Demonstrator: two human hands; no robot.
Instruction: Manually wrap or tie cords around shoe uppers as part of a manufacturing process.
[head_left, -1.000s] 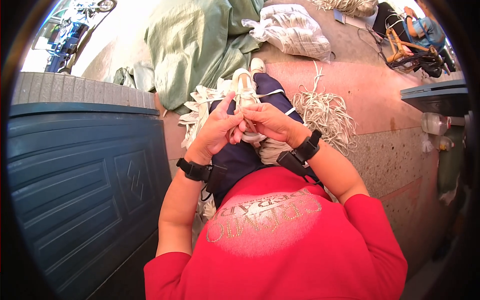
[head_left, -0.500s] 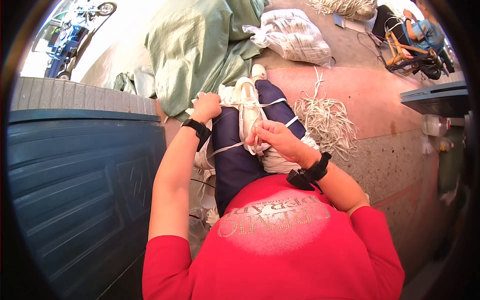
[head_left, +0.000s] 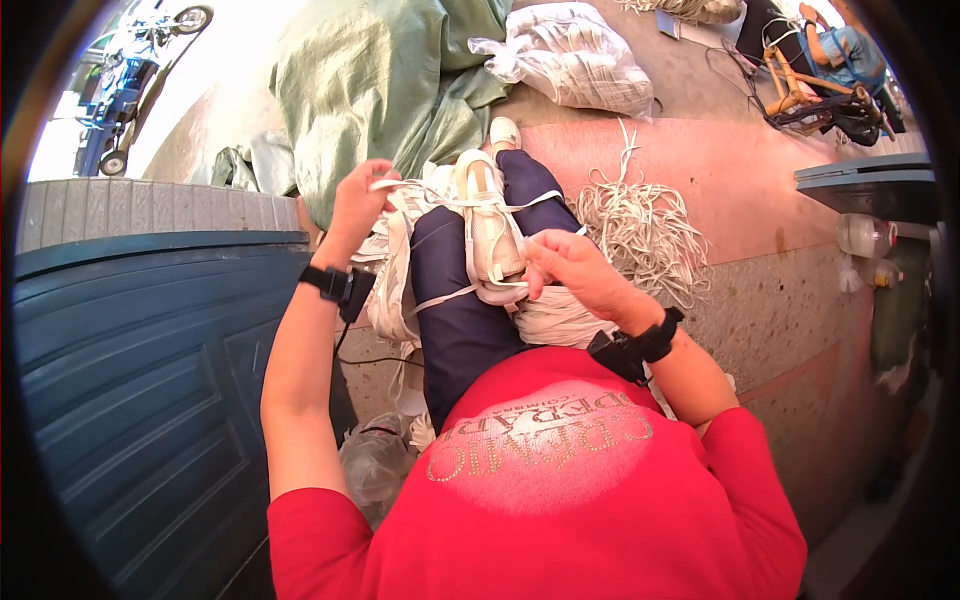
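Observation:
A white shoe lies across my thighs, its heel end toward my body. My left hand, raised to the left of the shoe, pinches a white shoelace that runs across to the shoe's front part. With thumb and fingers pressed together, my right hand is beside the shoe's heel and grips a thin lace there. A white strap crosses my left thigh toward the shoe. More pale shoes or cloth bundle up by my left knee, partly hidden. White material is heaped against my right thigh.
A tangled pile of white laces lies on the floor to the right. Ahead are a green tarp and a clear plastic bag of white items. A blue panel stands left. Another person sits far right.
My left hand has moved left and up, drawing the lace out from the shoe. My right hand has shifted slightly right, away from the shoe's opening.

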